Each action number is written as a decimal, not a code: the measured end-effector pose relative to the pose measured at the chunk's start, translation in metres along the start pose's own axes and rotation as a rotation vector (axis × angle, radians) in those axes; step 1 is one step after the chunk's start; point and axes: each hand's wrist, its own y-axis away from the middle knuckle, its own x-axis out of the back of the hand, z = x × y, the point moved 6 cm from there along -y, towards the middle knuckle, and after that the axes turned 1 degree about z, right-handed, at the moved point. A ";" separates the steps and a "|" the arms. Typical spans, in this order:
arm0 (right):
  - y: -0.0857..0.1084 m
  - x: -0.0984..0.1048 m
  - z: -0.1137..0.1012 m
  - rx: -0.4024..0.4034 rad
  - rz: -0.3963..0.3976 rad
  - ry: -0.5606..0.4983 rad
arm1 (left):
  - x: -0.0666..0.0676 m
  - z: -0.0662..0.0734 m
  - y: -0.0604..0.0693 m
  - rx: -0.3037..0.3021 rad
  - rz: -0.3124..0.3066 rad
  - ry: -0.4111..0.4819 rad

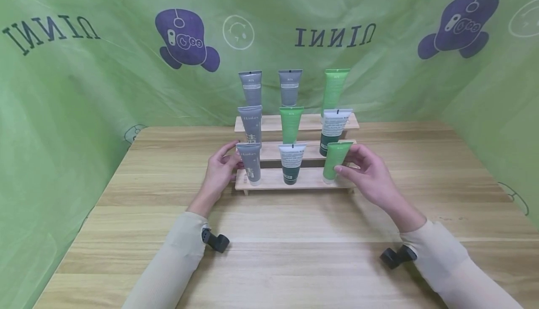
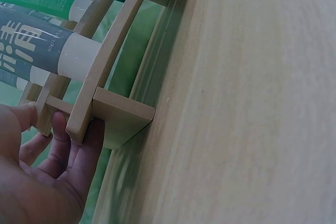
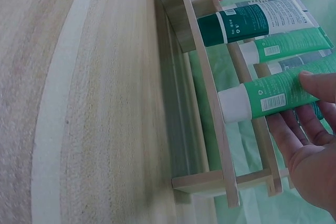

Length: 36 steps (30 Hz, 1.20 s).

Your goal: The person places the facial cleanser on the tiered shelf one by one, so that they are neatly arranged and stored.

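A three-step wooden rack (image 1: 309,179) holds squeeze tubes standing caps down. My left hand (image 1: 219,168) grips the rack's left end; in the left wrist view its fingers (image 2: 84,156) curl at the ends of the lower steps. Close beside it, a grey tube (image 1: 251,161) stands on the front step. My right hand (image 1: 370,173) pinches a green tube (image 1: 337,159) at the front step's right end, thumb in front and fingers behind. In the right wrist view, that tube's white cap (image 3: 234,104) meets the step. Between them stands a white-and-dark-green tube (image 1: 290,161).
The middle step carries a grey tube (image 1: 252,124), a green tube (image 1: 290,124) and a white-and-dark-green tube (image 1: 334,129). Behind are two grey tubes (image 1: 289,87) and a taller green one (image 1: 334,89). A green printed cloth (image 1: 269,0) hangs behind the wooden table (image 1: 286,262).
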 end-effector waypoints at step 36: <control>0.006 0.007 0.010 -0.015 -0.043 -0.022 | -0.003 -0.001 0.001 0.012 -0.008 -0.018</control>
